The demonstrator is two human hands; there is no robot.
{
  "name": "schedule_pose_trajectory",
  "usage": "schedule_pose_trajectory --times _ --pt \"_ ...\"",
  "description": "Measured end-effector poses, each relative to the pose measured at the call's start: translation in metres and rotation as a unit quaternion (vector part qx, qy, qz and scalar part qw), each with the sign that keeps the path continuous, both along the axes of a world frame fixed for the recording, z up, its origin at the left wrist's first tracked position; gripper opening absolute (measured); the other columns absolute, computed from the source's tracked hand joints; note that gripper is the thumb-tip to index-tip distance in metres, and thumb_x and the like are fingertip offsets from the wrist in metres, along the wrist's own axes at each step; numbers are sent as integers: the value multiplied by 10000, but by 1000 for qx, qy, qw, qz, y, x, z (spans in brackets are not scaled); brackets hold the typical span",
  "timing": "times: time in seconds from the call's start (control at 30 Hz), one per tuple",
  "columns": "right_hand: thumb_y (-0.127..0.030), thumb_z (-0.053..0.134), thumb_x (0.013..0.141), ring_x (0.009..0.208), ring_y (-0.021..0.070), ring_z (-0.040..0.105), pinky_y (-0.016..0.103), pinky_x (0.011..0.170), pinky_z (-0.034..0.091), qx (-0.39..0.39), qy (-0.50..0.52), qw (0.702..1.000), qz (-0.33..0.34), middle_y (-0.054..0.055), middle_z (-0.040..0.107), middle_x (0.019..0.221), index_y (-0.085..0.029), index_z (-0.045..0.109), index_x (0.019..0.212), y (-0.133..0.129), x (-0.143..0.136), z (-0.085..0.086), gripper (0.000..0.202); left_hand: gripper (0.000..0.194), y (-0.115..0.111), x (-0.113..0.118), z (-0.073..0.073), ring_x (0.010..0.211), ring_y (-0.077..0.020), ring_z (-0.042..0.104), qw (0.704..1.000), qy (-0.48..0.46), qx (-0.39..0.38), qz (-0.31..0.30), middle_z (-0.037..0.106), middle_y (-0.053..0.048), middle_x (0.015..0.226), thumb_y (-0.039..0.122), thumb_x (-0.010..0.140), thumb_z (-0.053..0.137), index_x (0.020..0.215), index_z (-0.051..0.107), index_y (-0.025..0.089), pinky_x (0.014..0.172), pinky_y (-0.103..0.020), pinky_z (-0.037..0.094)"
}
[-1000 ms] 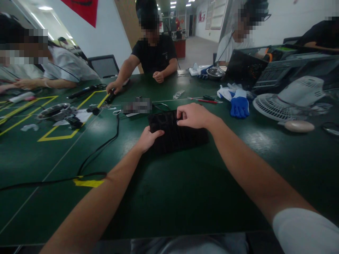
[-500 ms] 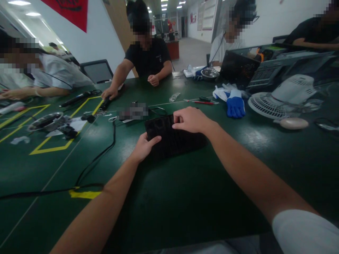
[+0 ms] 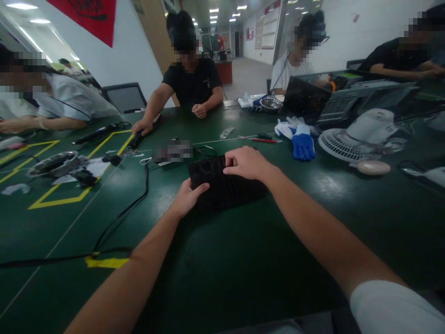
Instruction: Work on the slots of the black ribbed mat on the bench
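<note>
A flat, dark rectangular panel (image 3: 222, 192) lies slightly tilted above the green table in front of me; its kind is too dark to make out. My left hand (image 3: 189, 197) grips its left edge, thumb on top and fingers hidden underneath. Over the panel's far edge, my right hand (image 3: 245, 162) is closed, with thumb and forefinger pinched together near the surface. Whatever sits between those fingertips, if anything, is too small to see. Just beyond the panel lies a blurred-out item (image 3: 173, 152) on the table.
Blue-and-white gloves (image 3: 302, 144), a white fan (image 3: 361, 137) and a red pen-like tool (image 3: 264, 140) are at the right. A black cable (image 3: 121, 215) runs along the left, near a metal ring-shaped part (image 3: 54, 163). Across the table, a person's hand (image 3: 142, 127) holds a black object.
The view has shifted slightly, so the scene sits a little lower and further left. Both hands keep their places on the dark panel.
</note>
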State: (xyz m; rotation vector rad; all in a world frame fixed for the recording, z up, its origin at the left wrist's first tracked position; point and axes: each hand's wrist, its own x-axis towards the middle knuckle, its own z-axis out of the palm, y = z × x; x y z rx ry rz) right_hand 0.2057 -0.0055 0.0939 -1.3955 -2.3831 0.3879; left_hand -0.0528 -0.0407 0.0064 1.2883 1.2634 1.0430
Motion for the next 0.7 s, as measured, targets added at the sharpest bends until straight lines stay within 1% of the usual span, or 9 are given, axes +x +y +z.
schedule_pose_trajectory --times 0.13,0.3,0.47,0.57,0.7 --pt "-306 854 917 830 193 725 326 759 454 -34 18 999 15 18 806 874 -226 768 895 4 -3 5 120 519 6 -2 1 951 -323 798 1000 2 -16 -11 827 -66 950 473 646 955 1037 768 187 900 -449 643" --pt "-244 864 911 733 167 720 309 721 473 -81 18 996 21 26 797 829 -198 755 888 8 -7 12 120 488 9 0 1 876 -292 771 1000 8 -20 14 815 -60 930 466 635 942 983 761 176 840 -411 613" --pt "-275 869 907 813 191 730 321 740 480 -63 21 997 31 47 810 894 -194 761 917 9 -4 9 136 530 5 0 -3 875 -295 768 999 10 -18 30 804 -58 925 501 653 939 1017 749 168 841 -423 611" --pt "-297 856 924 799 194 730 330 759 496 -80 27 996 39 43 798 872 -193 768 963 9 -2 8 141 545 4 -1 -4 886 -297 772 999 7 -23 27 809 -62 947 492 652 946 1045 749 170 852 -431 617" --pt "-317 851 929 804 199 737 332 774 507 -83 23 995 47 47 796 871 -190 782 978 9 0 10 152 524 3 -2 -3 878 -294 770 999 12 -24 25 811 -60 942 488 650 945 1025 751 177 841 -428 621"
